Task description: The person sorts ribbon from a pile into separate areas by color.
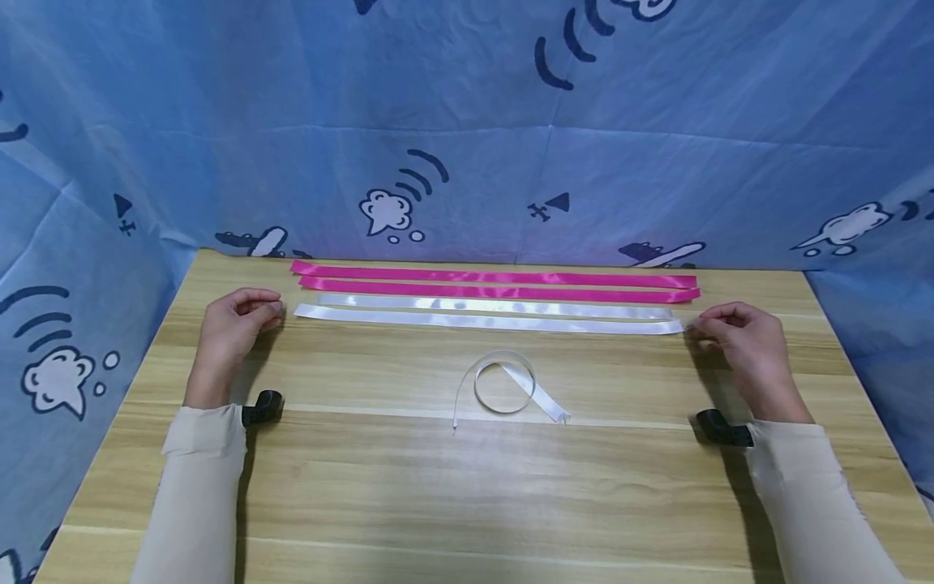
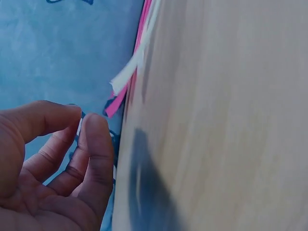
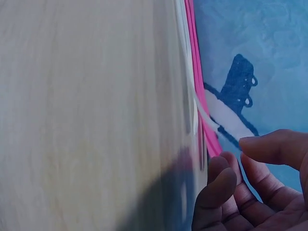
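Note:
Four ribbon strips lie side by side across the back of the table: a far pink ribbon [image 1: 496,276], a nearer pink ribbon [image 1: 503,292], a white ribbon [image 1: 496,306] and the nearest white ribbon [image 1: 489,322]. My left hand [image 1: 237,328] is just off the left end of the nearest white one, loosely curled around nothing. In the left wrist view its thumb and finger tips are close together, apart from the white end [image 2: 126,74]. By the right end, my right hand [image 1: 747,345] has its fingertips right beside the ribbon; the right wrist view shows a gap between them and the white end [image 3: 208,118].
A loosely coiled white ribbon [image 1: 536,393] stands on its edge mid-table, in front of the strips. Blue patterned cloth [image 1: 467,186] hangs behind the wooden table [image 1: 409,503] and at both sides. Each wrist wears a black camera, the left camera [image 1: 264,408] and the right camera [image 1: 721,428].

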`<state>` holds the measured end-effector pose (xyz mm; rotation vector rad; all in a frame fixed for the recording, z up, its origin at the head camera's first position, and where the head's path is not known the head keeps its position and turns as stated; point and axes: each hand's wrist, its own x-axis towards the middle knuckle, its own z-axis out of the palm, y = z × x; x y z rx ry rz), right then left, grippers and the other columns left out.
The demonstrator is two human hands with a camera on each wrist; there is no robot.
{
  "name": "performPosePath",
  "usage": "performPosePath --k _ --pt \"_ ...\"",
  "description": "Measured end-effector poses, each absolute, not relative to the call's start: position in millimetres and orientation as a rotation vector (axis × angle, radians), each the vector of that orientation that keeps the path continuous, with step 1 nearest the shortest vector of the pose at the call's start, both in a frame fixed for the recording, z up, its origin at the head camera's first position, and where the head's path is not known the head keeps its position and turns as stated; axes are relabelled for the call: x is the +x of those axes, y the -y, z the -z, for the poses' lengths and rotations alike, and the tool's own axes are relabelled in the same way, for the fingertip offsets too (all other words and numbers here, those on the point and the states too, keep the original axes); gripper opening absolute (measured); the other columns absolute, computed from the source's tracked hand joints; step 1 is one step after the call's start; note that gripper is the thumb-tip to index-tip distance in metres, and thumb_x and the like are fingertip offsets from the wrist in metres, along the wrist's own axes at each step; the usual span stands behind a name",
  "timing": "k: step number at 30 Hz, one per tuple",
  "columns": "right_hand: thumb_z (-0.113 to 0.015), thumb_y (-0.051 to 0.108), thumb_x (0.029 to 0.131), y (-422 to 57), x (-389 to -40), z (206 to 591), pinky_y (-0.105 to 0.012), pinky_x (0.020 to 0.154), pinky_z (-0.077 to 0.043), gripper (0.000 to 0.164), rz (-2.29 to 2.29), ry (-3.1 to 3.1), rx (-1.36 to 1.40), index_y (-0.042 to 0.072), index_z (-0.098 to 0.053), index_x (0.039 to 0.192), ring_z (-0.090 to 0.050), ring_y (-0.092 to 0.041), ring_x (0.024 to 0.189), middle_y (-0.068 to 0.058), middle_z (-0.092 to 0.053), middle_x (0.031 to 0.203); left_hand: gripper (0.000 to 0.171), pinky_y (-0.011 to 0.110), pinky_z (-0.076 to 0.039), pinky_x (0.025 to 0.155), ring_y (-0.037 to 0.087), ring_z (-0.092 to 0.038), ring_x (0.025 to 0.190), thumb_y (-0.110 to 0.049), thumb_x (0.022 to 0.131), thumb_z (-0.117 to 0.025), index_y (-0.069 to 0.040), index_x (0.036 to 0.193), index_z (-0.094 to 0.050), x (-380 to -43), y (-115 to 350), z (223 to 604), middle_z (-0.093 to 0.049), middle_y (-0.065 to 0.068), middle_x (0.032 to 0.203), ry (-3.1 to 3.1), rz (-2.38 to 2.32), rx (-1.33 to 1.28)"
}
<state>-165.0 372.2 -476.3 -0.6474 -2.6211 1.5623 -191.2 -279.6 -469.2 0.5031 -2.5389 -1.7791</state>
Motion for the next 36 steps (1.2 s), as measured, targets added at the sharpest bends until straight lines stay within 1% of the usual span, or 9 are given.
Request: performPosePath --k 5,9,14,17,21,24,27,32,36 --pt "-0.064 0.016 0.103 -366.7 -163.0 469.3 -0.017 0.067 -0.057 0.025 -1.543 2.635 -0.627 -0.001 -0.061 0.121 -0.063 0.001 0.079 0.023 -0.062 0.083 0.032 0.013 -0.06 0.077 -0.004 -0.067 0.081 -0.01 0.103 -0.064 0.008 0.13 -0.062 -188.5 270.7 462.3 -0.067 -0.019 0.086 2.573 1.76 0.418" --pt "-0.066 0.02 0.103 -358.1 -161.9 461.8 -0.016 0.068 -0.058 0.024 -1.556 2.639 -0.579 0.003 -0.062 0.119 -0.063 0.0 0.081 0.021 -0.063 0.088 0.035 0.014 -0.06 0.077 -0.002 -0.067 0.085 -0.012 0.103 -0.064 0.008 0.131 -0.061 -186.0 258.1 456.6 -0.069 -0.018 0.089 2.613 1.759 0.31" --pt "-0.068 0.016 0.102 -345.9 -160.1 453.4 -0.017 0.067 -0.06 0.021 -1.629 2.594 -0.477 0.001 -0.064 0.116 -0.067 0.001 0.08 0.02 -0.065 0.089 0.037 0.018 -0.062 0.08 0.001 -0.068 0.09 -0.012 0.103 -0.064 0.01 0.132 -0.06 -184.0 241.5 452.8 -0.069 -0.015 0.095 2.614 1.818 0.149" --pt "-0.068 0.013 0.101 -338.4 -157.6 449.5 -0.018 0.066 -0.06 0.018 -1.678 2.571 -0.392 0.001 -0.065 0.113 -0.069 0.001 0.08 0.019 -0.068 0.089 0.037 0.02 -0.063 0.082 0.004 -0.069 0.093 -0.012 0.103 -0.065 0.009 0.132 -0.06 -181.7 231.0 449.5 -0.07 -0.007 0.102 2.627 1.831 0.074" --pt "-0.069 0.012 0.101 -326.7 -154.2 446.2 -0.019 0.066 -0.061 0.019 -1.729 2.555 -0.289 -0.003 -0.065 0.113 -0.07 0.0 0.082 0.017 -0.07 0.089 0.036 0.023 -0.063 0.084 0.01 -0.069 0.1 -0.014 0.103 -0.065 0.006 0.132 -0.062 -179.5 215.9 445.7 -0.068 0.012 0.118 2.678 1.804 0.014" --pt "-0.07 0.012 0.1 -315.2 -153.1 446.0 -0.02 0.068 -0.062 0.022 -1.718 2.579 -0.23 -0.004 -0.064 0.113 -0.07 -0.001 0.083 0.018 -0.07 0.09 0.034 0.024 -0.063 0.085 0.016 -0.069 0.105 -0.013 0.102 -0.065 0.005 0.131 -0.063 -179.5 203.8 445.4 -0.066 0.021 0.126 2.705 1.804 -0.013" --pt "-0.069 0.012 0.101 -301.7 -153.5 446.6 -0.02 0.07 -0.063 0.025 -1.688 2.617 -0.174 -0.007 -0.062 0.115 -0.07 -0.001 0.083 0.02 -0.069 0.09 0.033 0.023 -0.062 0.085 0.022 -0.069 0.109 -0.012 0.101 -0.066 0.003 0.13 -0.064 -181.0 191.9 448.5 -0.067 0.023 0.128 2.729 1.813 -0.032" --pt "-0.067 0.009 0.101 -278.4 -155.0 448.4 -0.022 0.075 -0.064 0.028 -1.735 2.617 -0.091 -0.01 -0.061 0.122 -0.07 -0.002 0.088 0.02 -0.069 0.093 0.031 0.02 -0.06 0.083 0.024 -0.07 0.108 -0.011 0.099 -0.067 0.002 0.127 -0.065 -181.6 173.5 457.9 -0.068 0.022 0.128 2.735 1.82 -0.104" --pt "-0.067 0.006 0.1 -262.1 -155.5 450.8 -0.021 0.076 -0.063 0.028 -1.741 2.611 -0.011 -0.011 -0.063 0.123 -0.069 -0.001 0.088 0.014 -0.071 0.096 0.029 0.02 -0.058 0.083 0.026 -0.07 0.11 -0.009 0.099 -0.069 0.001 0.125 -0.066 -178.2 156.6 465.4 -0.068 0.022 0.13 2.73 1.851 -0.167"
